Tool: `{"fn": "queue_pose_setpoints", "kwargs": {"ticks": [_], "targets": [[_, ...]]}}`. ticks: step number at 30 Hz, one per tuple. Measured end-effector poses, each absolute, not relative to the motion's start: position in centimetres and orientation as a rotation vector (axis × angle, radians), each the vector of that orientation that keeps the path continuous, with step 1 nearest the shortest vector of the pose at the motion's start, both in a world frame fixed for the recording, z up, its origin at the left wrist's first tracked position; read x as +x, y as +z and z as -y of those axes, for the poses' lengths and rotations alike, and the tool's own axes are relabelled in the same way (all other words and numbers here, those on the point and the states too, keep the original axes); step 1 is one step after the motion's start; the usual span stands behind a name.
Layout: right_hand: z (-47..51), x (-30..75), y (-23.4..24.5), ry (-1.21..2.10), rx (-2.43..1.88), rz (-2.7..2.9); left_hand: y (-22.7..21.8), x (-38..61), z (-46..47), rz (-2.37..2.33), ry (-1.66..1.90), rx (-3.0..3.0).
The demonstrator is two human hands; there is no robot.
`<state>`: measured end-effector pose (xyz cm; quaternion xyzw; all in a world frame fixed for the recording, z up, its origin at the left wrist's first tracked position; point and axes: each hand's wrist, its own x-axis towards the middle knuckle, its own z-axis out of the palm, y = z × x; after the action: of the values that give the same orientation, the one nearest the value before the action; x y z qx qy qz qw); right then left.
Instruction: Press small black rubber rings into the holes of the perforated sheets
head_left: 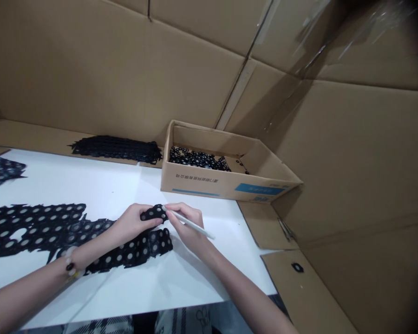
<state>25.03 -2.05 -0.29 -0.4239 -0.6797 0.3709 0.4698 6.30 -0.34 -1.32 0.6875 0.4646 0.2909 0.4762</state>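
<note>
The left hand (135, 222) is curled shut around a fold of the black perforated sheet (55, 229), and the right hand (187, 227) pinches one white stylus (191, 224), its tip at that fold, both hands over the white counter (90, 181) with open room to their right and before its near edge. One open cardboard box (188, 183) holding loose black pieces (198, 160) stands at the counter's back edge, a black strip pile (116, 149) lies beside it on a cardboard ledge, a second black sheet (2, 171) reaches the far-left edge, and one black ring (297, 267) sits on a cardboard flap (299, 297) off the counter's right edge.
</note>
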Motion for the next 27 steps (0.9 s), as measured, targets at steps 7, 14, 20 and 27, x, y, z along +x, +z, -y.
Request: {"fn": "queue_pose_setpoints", "kwargs": {"ticks": [7, 14, 20, 27], "targets": [[1.4, 26.4, 0.4, 1.099, -1.133, 1.678, -1.4, 5.9, 0.1, -1.184, 0.756, 1.692], [1.4, 26.6, 0.5, 1.126, -1.142, 1.714, -1.3, 6.1, 0.4, -1.133, 0.813, 1.798], [1.5, 26.0, 0.3, 0.958, -1.167, 1.806, -1.5, 6.3, 0.7, -1.167, 0.888, 1.893], [1.8, 25.1, -0.7, 0.848, -1.201, 1.856, -2.1, 6.6, 0.9, -1.17, 0.916, 1.97]]}}
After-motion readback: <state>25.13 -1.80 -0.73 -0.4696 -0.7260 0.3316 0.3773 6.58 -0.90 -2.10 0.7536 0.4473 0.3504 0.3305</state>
